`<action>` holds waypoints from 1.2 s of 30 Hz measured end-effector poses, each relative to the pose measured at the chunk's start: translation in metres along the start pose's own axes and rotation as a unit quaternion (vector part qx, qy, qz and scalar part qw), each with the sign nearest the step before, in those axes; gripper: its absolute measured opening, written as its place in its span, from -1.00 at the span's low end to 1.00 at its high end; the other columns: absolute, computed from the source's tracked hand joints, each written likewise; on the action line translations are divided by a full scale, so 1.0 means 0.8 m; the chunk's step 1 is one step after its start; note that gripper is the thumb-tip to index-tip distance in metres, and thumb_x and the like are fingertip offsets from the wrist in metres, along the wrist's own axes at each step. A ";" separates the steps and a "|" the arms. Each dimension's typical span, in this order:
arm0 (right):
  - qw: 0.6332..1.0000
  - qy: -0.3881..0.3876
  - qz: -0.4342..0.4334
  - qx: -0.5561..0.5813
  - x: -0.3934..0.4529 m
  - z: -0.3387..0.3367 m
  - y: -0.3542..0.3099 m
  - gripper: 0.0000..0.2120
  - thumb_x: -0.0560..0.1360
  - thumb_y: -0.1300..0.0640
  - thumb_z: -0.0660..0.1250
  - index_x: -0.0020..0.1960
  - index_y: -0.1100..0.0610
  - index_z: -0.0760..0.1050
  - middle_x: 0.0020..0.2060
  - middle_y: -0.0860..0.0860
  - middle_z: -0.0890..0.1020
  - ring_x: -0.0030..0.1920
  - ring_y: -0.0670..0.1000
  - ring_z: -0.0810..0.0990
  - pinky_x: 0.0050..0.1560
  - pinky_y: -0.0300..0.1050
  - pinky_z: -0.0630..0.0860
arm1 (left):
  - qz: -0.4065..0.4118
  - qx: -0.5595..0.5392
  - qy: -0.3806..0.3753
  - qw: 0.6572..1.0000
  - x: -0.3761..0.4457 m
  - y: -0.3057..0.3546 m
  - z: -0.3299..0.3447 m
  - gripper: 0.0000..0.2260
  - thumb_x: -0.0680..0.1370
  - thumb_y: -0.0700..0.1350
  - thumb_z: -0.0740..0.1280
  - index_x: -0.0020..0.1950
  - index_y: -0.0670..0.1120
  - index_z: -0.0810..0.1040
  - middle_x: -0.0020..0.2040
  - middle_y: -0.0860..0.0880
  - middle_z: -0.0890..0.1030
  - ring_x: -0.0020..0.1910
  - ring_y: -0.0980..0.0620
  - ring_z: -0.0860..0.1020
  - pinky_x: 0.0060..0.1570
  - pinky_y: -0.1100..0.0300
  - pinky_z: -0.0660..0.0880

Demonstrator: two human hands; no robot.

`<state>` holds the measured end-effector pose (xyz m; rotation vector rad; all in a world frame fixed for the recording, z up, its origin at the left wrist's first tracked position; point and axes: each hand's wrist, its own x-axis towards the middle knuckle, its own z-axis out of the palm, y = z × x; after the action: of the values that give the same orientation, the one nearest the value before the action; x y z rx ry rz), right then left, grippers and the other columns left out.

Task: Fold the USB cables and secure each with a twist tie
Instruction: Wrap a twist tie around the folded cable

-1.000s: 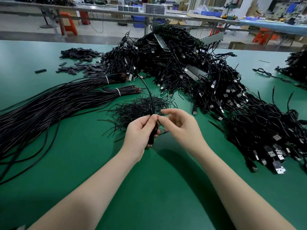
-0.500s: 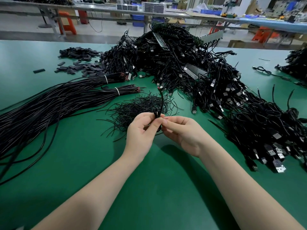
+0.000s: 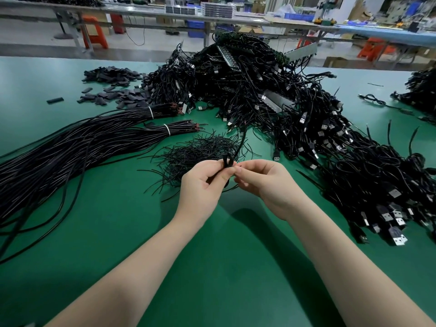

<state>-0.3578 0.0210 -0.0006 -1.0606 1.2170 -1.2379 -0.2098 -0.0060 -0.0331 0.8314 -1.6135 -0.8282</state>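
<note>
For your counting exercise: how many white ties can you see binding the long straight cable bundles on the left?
2. One white tie wraps the farther cable bundle; the other white tie wraps the nearer cable bundle, just behind the loose twist-tie heap. More may be hidden under the cables.

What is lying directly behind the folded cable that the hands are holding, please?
Behind the folded cable, pinched by the left hand and right hand, lies a heap of loose twist ties on the green table. Whatever is under that heap is covered.
</note>
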 end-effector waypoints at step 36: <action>0.743 0.120 -0.444 -0.487 -0.001 0.017 0.013 -0.93 0.42 0.39 0.43 -0.13 0.27 0.61 -0.22 0.10 0.65 -0.18 0.13 0.61 -0.08 -0.09 0.51 | -0.359 -0.211 -0.088 0.905 0.030 0.022 -0.024 -0.85 0.43 -0.05 0.49 -0.29 -0.09 0.70 -0.34 -0.01 0.58 -0.39 0.10 0.50 -0.46 0.31 0.44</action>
<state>-0.3435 0.0214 -0.0094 -2.5458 1.6858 -1.4364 -0.1965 -0.0193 -0.0032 1.0602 -1.1841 -1.7485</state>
